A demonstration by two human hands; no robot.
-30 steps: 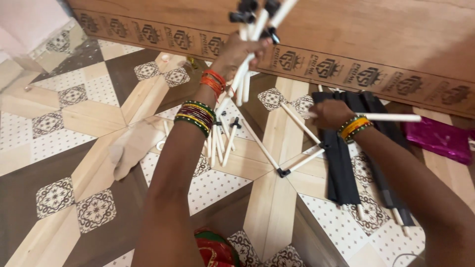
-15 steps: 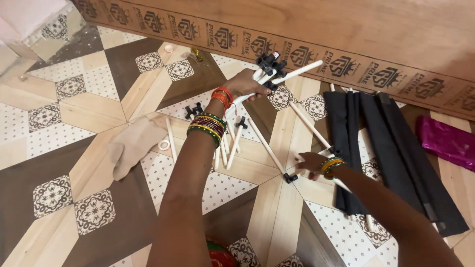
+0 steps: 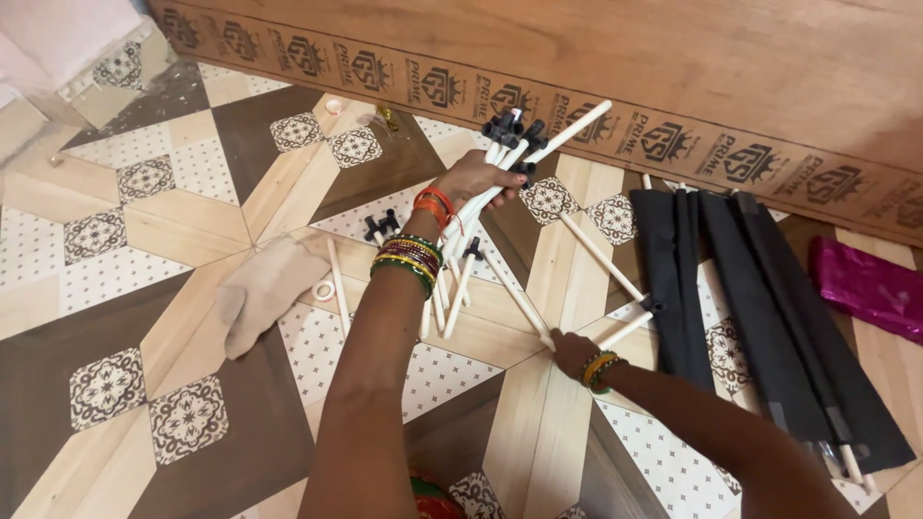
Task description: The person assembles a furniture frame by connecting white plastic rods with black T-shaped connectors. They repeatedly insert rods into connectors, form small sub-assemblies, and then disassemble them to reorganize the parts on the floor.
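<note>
Above patterned floor (image 3: 144,240), left hand's (image 3: 476,178) rod bundle (image 3: 524,159) slanting up-right.

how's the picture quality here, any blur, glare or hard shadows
Head view: even, soft light with only faint shadows under the arms; a dull sheen on the wooden board; left hand and its bundle of white rods sharp, right hand slightly soft.

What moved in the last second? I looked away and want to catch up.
The left hand lowered its bundle of white rods from up against the wooden board toward the floor, still gripping it. The right hand came down from a raised rod to the rod on the tiles. The black fabric strips, beige cloth and pink packet stayed put.
</note>
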